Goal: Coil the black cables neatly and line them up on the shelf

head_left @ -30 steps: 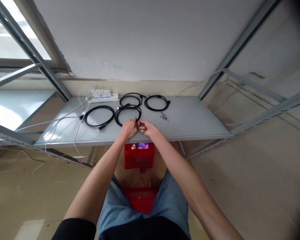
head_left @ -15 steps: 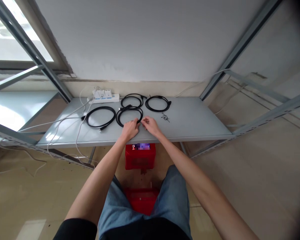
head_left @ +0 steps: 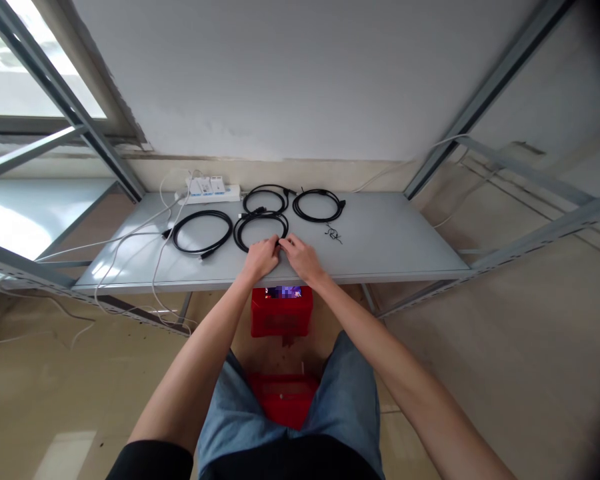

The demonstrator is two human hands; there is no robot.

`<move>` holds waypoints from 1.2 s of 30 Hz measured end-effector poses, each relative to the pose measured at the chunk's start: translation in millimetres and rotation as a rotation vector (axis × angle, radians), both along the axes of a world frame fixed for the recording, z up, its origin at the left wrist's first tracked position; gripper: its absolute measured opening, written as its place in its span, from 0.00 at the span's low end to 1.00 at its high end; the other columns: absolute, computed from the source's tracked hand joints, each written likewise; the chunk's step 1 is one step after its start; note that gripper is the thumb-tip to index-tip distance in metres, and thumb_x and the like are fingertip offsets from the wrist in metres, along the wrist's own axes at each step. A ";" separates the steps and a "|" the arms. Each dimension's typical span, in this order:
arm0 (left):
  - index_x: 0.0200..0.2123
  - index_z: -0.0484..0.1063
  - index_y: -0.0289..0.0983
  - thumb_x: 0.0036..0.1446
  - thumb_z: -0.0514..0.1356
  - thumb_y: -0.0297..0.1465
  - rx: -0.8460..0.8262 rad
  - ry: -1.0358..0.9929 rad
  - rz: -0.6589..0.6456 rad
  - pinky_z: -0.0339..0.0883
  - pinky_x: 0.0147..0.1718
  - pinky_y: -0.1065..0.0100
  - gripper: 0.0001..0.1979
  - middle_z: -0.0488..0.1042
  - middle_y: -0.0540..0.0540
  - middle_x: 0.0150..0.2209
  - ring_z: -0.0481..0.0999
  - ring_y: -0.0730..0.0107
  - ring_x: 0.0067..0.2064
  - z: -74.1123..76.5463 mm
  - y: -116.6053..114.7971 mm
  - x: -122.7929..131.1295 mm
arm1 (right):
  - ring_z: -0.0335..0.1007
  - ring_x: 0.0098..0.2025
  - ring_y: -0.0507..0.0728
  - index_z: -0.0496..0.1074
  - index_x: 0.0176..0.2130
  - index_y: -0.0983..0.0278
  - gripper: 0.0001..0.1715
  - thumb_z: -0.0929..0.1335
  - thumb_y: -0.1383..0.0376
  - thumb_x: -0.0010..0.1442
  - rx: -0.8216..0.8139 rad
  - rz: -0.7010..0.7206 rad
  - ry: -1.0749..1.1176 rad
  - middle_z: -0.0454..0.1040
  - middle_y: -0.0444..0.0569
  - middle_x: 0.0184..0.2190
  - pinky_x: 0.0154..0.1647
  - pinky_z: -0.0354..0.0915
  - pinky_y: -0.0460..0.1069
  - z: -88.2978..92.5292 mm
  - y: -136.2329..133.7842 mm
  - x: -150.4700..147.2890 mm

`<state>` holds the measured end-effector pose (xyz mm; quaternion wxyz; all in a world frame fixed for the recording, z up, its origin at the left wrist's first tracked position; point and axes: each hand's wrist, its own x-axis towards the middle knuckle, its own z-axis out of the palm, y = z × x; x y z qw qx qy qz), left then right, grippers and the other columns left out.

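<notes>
My left hand (head_left: 262,259) and my right hand (head_left: 299,259) meet at the near edge of a coiled black cable (head_left: 260,215), with their fingers closed on it around its front right. Another black cable coil (head_left: 202,212) lies to its left. Two more black coils sit behind, one (head_left: 264,191) further back and one (head_left: 319,220) to the right. A small black tangled wire (head_left: 333,233) lies right of my hands. All of these rest on a grey metal shelf (head_left: 380,243).
A white power strip (head_left: 213,190) with white plugs stands at the back left of the shelf, trailing white cords over the left edge. Metal rack uprights (head_left: 500,87) rise on both sides. Below the shelf are a red crate (head_left: 282,317) and a red stool (head_left: 283,400).
My hands stay at the front of the same coil, and my right hand has closed in slightly toward my left. The whole view has shifted a little as my head moved.
</notes>
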<state>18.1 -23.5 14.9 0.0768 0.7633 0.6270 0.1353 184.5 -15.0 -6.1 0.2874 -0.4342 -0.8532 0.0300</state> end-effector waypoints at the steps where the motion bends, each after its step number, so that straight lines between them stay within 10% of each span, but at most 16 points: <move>1: 0.54 0.70 0.40 0.72 0.49 0.32 -0.001 -0.002 -0.002 0.67 0.47 0.59 0.14 0.81 0.36 0.49 0.80 0.50 0.53 -0.1 0.0 0.0 | 0.72 0.46 0.60 0.75 0.56 0.58 0.18 0.61 0.67 0.76 0.021 -0.003 -0.014 0.74 0.54 0.48 0.38 0.63 0.49 -1.5 0.1 0.3; 18: 0.55 0.72 0.39 0.71 0.48 0.32 0.007 -0.014 -0.011 0.68 0.47 0.58 0.17 0.82 0.36 0.48 0.81 0.49 0.52 0.9 -0.5 0.7 | 0.69 0.52 0.59 0.74 0.58 0.56 0.24 0.59 0.71 0.73 -0.007 0.069 0.054 0.68 0.53 0.61 0.48 0.65 0.50 -4.3 5.9 -0.4; 36: 0.51 0.76 0.42 0.69 0.52 0.34 0.005 -0.043 0.023 0.67 0.45 0.60 0.15 0.83 0.39 0.46 0.81 0.50 0.51 -2.6 2.3 -1.6 | 0.72 0.49 0.58 0.80 0.51 0.57 0.23 0.60 0.74 0.72 0.005 0.088 0.046 0.76 0.51 0.48 0.44 0.65 0.49 -3.5 7.2 0.9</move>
